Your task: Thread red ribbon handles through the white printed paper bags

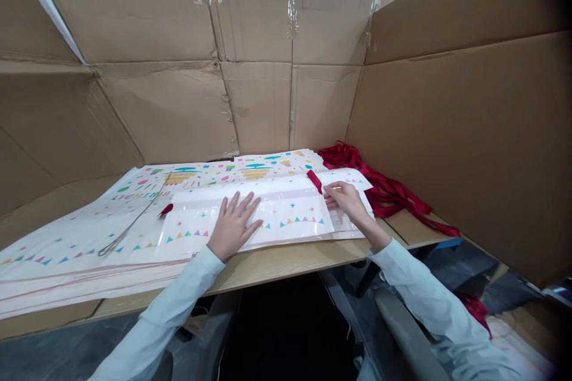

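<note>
My left hand [233, 227] lies flat with its fingers spread on a white paper bag [250, 214] printed with small stars and coloured bunting. My right hand [345, 200] sits at the bag's far right end, its fingertips pinched where a strip of red ribbon [314, 181] meets the paper. The ribbon's lower end is hidden by those fingers. To the left, a thin metal wire loop [133, 221] lies on a stack of printed sheets [89, 238], with a small red ribbon end [165, 210] close by.
A tangled heap of red ribbons [379, 187] lies behind my right hand on the wooden table [277, 265]. Taped cardboard panels [460, 131] stand around the back and sides. Below the table's near edge are a chair back [402, 327] and more red ribbon [476, 309].
</note>
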Motion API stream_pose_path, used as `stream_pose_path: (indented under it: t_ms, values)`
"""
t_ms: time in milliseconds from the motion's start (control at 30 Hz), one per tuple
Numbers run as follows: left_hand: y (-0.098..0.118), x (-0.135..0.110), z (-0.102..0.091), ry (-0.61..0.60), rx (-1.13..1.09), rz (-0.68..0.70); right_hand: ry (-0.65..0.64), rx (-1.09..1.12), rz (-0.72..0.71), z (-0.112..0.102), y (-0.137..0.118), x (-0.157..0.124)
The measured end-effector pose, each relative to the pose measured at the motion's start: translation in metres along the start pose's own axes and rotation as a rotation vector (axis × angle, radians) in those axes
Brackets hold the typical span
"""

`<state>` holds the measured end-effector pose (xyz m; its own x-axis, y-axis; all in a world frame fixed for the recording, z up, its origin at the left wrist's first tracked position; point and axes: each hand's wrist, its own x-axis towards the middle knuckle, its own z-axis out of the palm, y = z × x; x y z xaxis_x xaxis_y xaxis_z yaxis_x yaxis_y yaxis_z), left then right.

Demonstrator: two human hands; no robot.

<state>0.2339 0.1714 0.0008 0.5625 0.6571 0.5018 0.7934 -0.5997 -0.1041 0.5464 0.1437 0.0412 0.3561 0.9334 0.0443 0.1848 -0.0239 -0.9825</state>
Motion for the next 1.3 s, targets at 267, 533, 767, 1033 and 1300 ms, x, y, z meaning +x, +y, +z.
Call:
stream_pose_path:
  t_ms: [267,533,767,1033,1300]
  values:
    - [0.0,-0.002,0.003,0.008,-0.004,0.004,0.129,-0.546,-0.342,0.005,0.007,-0.001]
    - [0.004,-0.01,0.004,0.021,0.01,0.016,0.087,-0.574,-0.566,0.012,0.003,0.025]
    - [0.005,-0.012,0.003,0.013,0.014,0.024,0.094,-0.307,-0.402,0.005,-0.005,0.038]
    - [0.003,0.005,-0.008,-0.056,0.004,0.033,0.027,-0.591,-0.169,-0.001,0.009,-0.015]
    - [0.027,0.055,-0.012,-0.158,-0.103,-0.03,0.053,-0.611,-0.181,-0.031,-0.021,0.016]
